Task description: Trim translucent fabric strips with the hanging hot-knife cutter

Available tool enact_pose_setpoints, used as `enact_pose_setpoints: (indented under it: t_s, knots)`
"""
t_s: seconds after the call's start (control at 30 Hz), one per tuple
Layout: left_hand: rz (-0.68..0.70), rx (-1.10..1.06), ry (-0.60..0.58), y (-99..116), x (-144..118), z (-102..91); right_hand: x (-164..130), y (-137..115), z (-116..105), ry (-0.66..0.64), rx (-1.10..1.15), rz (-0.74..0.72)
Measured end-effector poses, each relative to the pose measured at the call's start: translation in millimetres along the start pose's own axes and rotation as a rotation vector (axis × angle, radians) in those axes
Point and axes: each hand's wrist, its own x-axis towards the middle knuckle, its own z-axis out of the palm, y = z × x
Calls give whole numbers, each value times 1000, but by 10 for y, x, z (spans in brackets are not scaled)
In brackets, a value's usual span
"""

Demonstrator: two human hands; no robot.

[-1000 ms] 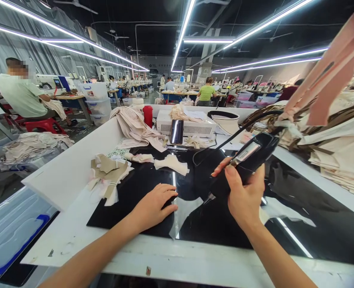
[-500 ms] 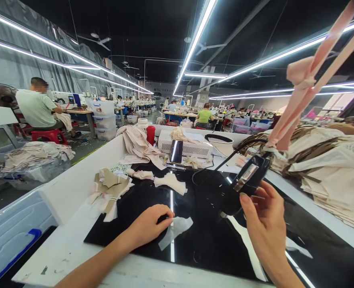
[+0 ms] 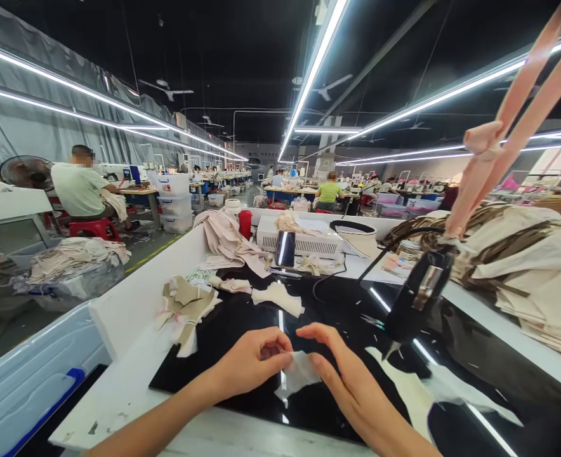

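Note:
My left hand (image 3: pixel 254 358) pinches the edge of a small translucent white fabric piece (image 3: pixel 299 379) above a glossy black board (image 3: pixel 242 397). My right hand (image 3: pixel 344 374) is at the piece's other side, thumb by its right edge and fingers apart. To the right, a black corded hand tool (image 3: pixel 416 301) with a pointed metal tip hangs tilted from a knotted pink fabric strap (image 3: pixel 483 158). Below its tip lie a cream fabric strip (image 3: pixel 409 393) and a sheer white piece (image 3: pixel 471 390). Small snips (image 3: pixel 373 322) rest left of the tool.
Fabric scraps (image 3: pixel 188 304) and a cream cut piece (image 3: pixel 278 298) lie at the board's back left. Behind are a phone (image 3: pixel 285 249), a white vented box (image 3: pixel 264 235) and a red cylinder (image 3: pixel 245 224). Stacked cream garments (image 3: pixel 537 266) stand right. A co-worker (image 3: pixel 78 187) sits far left.
My right hand has let go of the black tool, which now hangs by its strap, and has moved left to the small piece. My left hand has lifted that piece slightly.

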Motion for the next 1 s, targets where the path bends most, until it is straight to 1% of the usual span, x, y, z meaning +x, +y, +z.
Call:
enact_pose_setpoints:
  t_s: [0.03,0.1,0.23,0.37,0.43,0.53,0.63,0.8,0.93,1.0]
  knots:
    - [3,-10,11,15,-3,-17,34,-25,48,-66,51,38]
    - [8,-29,35,36,-11,-65,97,-62,122,-120,127,91]
    - [-3,-78,82,20,-11,-179,191,-79,180,-75,178,116]
    - [-60,-131,120,-89,19,-241,256,-41,184,-76,213,138]
    - [-113,-162,112,-155,33,-241,281,3,197,-57,192,148]
    - [-195,-201,75,-229,60,-224,319,100,226,5,123,124]
    - [-209,-192,102,-270,135,-230,384,214,251,51,67,85]
    - [-132,-39,218,-306,440,-365,605,400,293,116,-44,27]
    - [-41,180,293,-294,772,-527,854,568,364,158,-174,8]
    - [-2,316,302,-280,926,-591,979,656,411,177,-257,17]
